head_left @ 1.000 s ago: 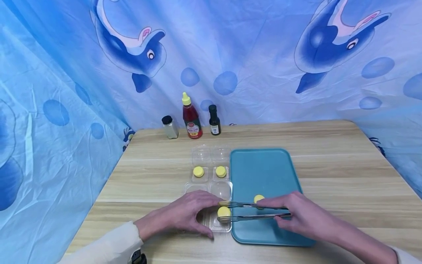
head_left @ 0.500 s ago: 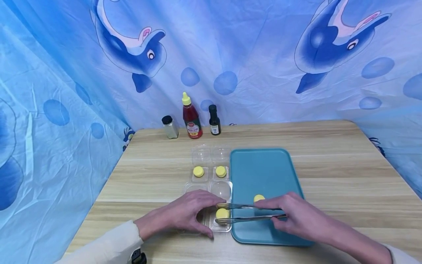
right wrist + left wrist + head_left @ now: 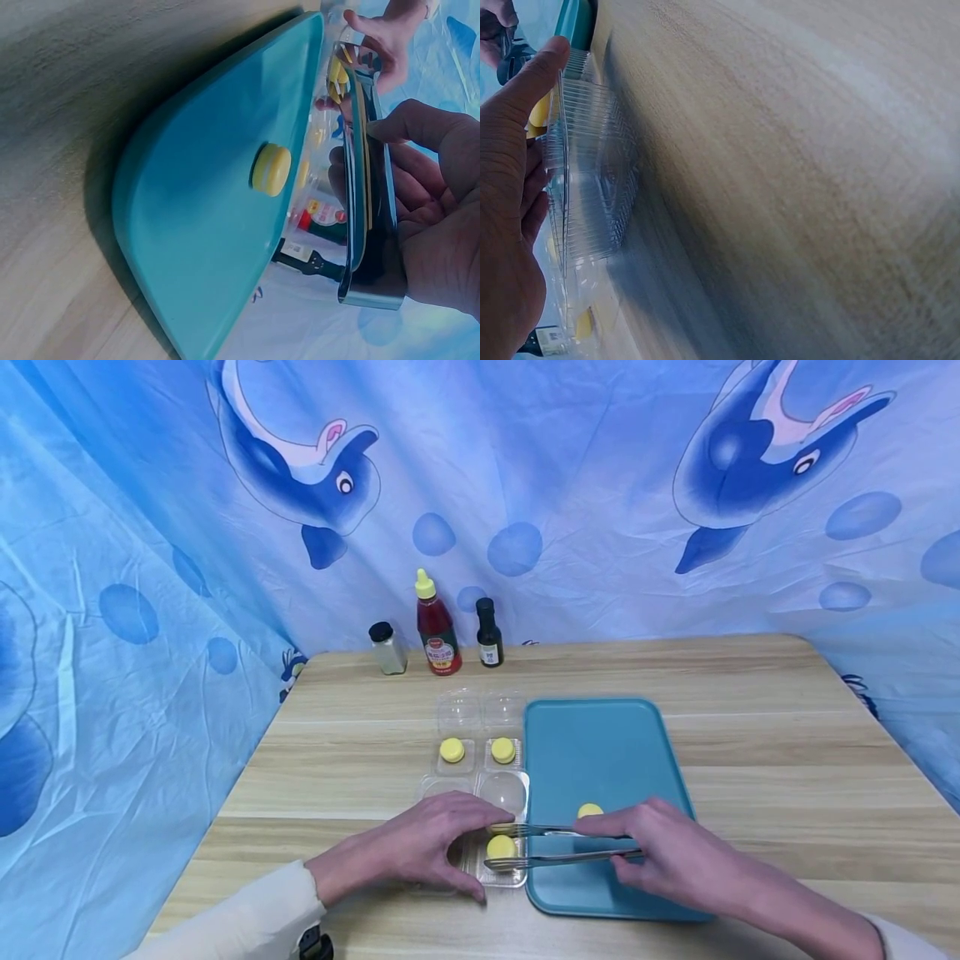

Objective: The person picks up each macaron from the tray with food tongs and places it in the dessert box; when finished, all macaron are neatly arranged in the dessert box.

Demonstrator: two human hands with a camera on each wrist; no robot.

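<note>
My right hand [image 3: 667,852] grips metal tongs [image 3: 570,860] with fork-like tips. One tip is behind and the other in front of a yellow macaron [image 3: 501,848], over the right compartment of the nearer clear plastic clamshell box [image 3: 504,878]. My left hand [image 3: 431,835] lies over the left part of this box, index finger and thumb spread apart. In the left wrist view the thumb lies straight along the rim of the box [image 3: 592,172]. A second macaron [image 3: 271,169] sits on the teal tray [image 3: 195,225], partly covered by the right hand in the head view.
Behind the nearer box stands another open clear box [image 3: 459,714] with one yellow macaron [image 3: 452,750] in each compartment. At the table's back are a shaker jar [image 3: 387,649], a red sauce bottle [image 3: 437,631] and a small dark bottle [image 3: 489,635]. A printed blue curtain [image 3: 585,468] hangs beyond.
The tongs and the macaron between their tips have shifted slightly left and toward the near edge, my right hand moving along with them. My left hand stays where it was.
</note>
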